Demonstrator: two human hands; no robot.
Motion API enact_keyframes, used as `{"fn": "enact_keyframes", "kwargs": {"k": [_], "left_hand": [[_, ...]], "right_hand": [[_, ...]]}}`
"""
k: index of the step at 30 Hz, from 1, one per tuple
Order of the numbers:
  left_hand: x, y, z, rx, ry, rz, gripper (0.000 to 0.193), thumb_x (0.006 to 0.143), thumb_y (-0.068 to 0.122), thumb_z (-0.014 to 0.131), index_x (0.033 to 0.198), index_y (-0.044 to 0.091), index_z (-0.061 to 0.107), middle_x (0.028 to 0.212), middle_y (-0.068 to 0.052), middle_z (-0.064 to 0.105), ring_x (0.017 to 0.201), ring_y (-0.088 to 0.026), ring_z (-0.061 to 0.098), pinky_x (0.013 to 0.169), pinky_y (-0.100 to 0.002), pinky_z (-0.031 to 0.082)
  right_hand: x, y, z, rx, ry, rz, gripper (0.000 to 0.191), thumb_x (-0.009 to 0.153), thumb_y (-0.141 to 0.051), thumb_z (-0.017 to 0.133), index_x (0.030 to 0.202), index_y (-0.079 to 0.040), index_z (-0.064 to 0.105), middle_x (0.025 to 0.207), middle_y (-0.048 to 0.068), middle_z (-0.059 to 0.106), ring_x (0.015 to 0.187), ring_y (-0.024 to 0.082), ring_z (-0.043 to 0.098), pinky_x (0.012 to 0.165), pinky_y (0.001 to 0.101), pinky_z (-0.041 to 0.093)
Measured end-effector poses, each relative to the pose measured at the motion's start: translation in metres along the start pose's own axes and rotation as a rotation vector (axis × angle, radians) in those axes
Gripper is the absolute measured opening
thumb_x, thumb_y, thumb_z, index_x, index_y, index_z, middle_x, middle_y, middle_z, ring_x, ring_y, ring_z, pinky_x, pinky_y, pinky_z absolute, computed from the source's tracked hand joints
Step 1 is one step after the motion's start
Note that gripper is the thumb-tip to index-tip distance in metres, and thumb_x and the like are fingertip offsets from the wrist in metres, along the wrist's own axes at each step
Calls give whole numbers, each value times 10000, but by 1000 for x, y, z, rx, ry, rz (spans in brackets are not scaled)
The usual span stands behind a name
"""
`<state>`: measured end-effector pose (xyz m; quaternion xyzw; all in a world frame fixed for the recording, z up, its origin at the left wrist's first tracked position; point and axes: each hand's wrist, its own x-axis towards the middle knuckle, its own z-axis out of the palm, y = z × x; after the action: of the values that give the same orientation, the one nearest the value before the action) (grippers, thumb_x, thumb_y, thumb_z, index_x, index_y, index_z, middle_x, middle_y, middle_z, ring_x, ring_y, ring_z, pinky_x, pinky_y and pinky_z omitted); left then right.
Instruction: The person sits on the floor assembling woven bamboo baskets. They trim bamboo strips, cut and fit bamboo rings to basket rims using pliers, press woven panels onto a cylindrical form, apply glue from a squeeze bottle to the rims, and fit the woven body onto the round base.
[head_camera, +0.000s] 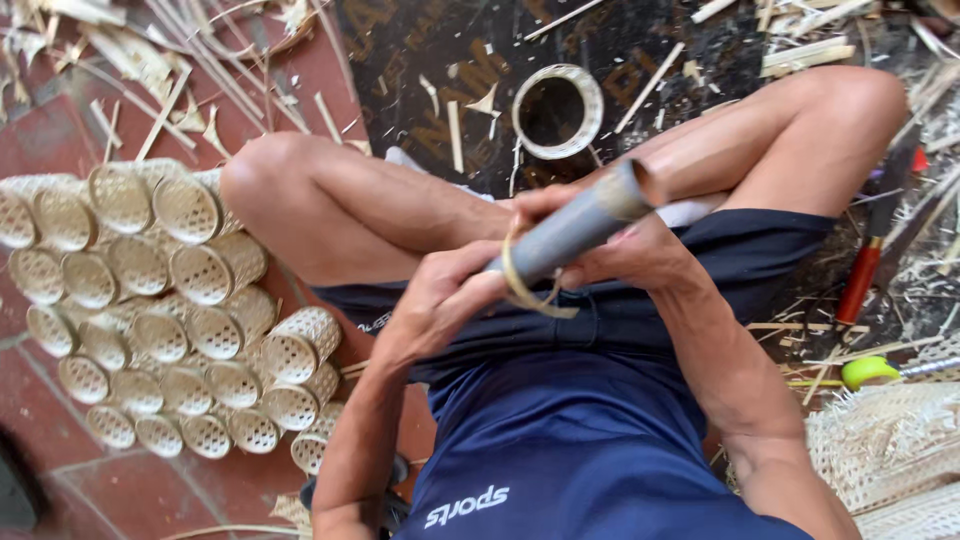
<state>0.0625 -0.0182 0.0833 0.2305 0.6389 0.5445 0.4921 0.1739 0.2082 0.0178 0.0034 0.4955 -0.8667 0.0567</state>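
Note:
A grey pipe (585, 222) lies slanted across my lap, its open end pointing up and right. My right hand (632, 252) grips the pipe from beneath, near its middle. My left hand (445, 295) is closed on the pipe's lower end, where a thin bamboo strip (522, 288) is bent into a loop around the pipe. My crossed bare legs lie just beyond the hands.
Several small woven bamboo cups (160, 310) are stacked on the red tiles at left. A bamboo ring (557, 110) lies on a dark mat ahead. A red-handled knife (868, 265), a green-handled tool (868, 371) and woven pieces (885, 445) lie at right. Bamboo slivers litter the floor.

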Motion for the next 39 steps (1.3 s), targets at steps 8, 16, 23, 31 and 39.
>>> {"fn": "enact_keyframes", "kwargs": {"k": [8,16,23,31,39], "left_hand": [[-11,-5,-101,955,275,-297,483,886,452,823,990,6,670,831,-189,608,746,-303,596,751,-388,516],[37,-70,-302,620,823,-184,424,1084,427,670,924,36,696,702,26,584,625,-84,516,548,-317,415],[66,-130,-312,829,593,-158,421,983,414,764,1036,-2,745,773,-150,688,620,-138,584,557,-399,460],[47,-7,-70,20,369,104,271,1121,154,503,1162,-31,696,1183,-109,752,871,-139,651,762,-276,531],[105,-3,48,-693,-3,229,169,1092,109,621,1158,-29,695,1006,-132,700,915,-184,676,804,-327,555]], "right_hand": [[29,2,-4,369,692,-150,167,1038,-2,694,1199,20,657,983,108,713,678,142,662,556,283,524],[22,-4,-15,393,647,-351,161,1083,-39,657,1232,18,634,995,113,673,644,161,673,556,294,564],[4,7,-8,448,719,-367,142,1060,-19,666,1186,14,612,1003,119,655,684,184,670,583,311,566],[-12,42,8,447,604,-368,141,1031,-25,660,1158,9,608,1006,100,663,700,184,680,607,352,599],[-71,-23,-127,-531,702,-129,243,984,-74,656,1214,2,643,1040,121,704,874,215,709,779,339,598]]}}
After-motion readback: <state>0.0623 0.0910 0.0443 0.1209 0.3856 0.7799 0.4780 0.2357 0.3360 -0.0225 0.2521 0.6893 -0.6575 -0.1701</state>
